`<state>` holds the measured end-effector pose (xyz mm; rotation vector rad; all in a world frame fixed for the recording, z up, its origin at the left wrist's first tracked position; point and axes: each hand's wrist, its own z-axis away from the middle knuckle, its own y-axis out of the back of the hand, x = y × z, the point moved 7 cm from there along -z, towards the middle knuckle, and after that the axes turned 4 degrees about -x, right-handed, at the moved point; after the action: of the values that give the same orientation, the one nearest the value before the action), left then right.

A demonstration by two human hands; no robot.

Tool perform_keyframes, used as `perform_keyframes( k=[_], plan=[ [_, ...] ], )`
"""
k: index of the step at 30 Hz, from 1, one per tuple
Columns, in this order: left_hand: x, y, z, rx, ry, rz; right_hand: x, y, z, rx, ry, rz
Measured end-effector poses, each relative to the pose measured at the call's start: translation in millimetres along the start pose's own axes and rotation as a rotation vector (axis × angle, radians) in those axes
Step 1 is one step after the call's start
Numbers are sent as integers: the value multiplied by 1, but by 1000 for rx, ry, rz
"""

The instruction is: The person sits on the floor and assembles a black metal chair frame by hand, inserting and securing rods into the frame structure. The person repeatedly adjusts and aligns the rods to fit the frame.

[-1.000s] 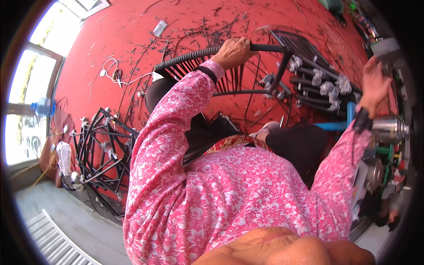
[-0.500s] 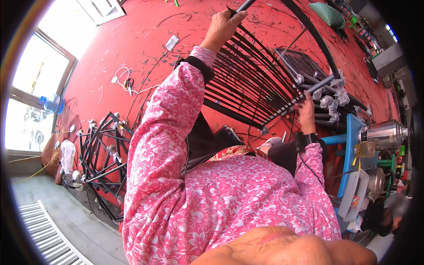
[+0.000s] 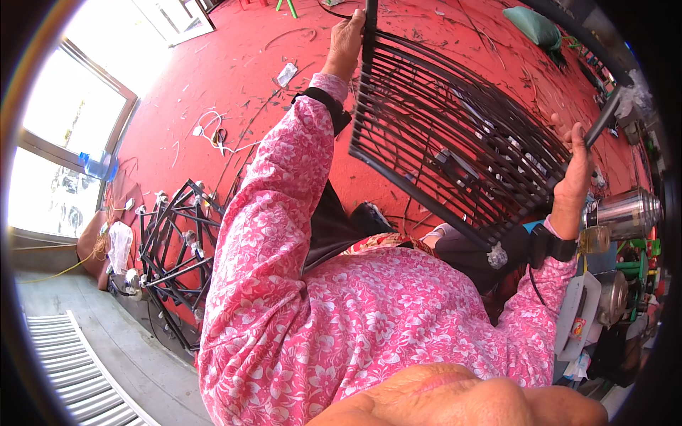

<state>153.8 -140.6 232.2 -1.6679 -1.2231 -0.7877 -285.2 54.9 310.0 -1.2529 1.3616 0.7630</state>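
Red painted floor (image 3: 234,64), littered with wire scraps and thin offcuts; bright window (image 3: 64,163) at left, grey ribbed mat (image 3: 71,376) lower left.

Black metal grille panel (image 3: 462,142) is held up off the floor in front of the person, between both hands. Many thin parallel bars inside a heavier outer frame, dark and matte, flat, roughly rectangular. It's tilted: long axis runs from upper left down to lower right, bars run along that same line. A bit of pale wrap or tape sits on the lower frame corner (image 3: 496,255).

Left hand (image 3: 346,42) is raised high, fingers curled tight round the upright frame edge at the panel's top-left corner. Right hand (image 3: 574,170) is lower, at the panel's right end, fingers closed round a dark frame bar that sticks up past the fist. Both arms in pink floral sleeves (image 3: 277,213), with a black band on each wrist.

Stack of black folded metal frames (image 3: 174,248) on the floor at left, well apart from the panel. Shiny steel flask (image 3: 625,213) just right of the right wrist, green items beside it.
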Motion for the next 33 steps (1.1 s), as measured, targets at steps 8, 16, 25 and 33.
perform_keyframes(
  k=[8, 16, 25, 33],
  plan=[
    [-37, 51, 10, 178, 197, -111, -25, 4, 18, -99, -53, 175],
    [-108, 124, 34, -157, 673, -398, 23, -17, 1, -96, -260, 214],
    [-323, 214, 126, 126, 1178, 10, 159, -34, -28, 29, -524, 352],
    [-495, 202, 209, -19, 1255, -277, 270, -24, -32, 100, -860, 421]
  ],
)
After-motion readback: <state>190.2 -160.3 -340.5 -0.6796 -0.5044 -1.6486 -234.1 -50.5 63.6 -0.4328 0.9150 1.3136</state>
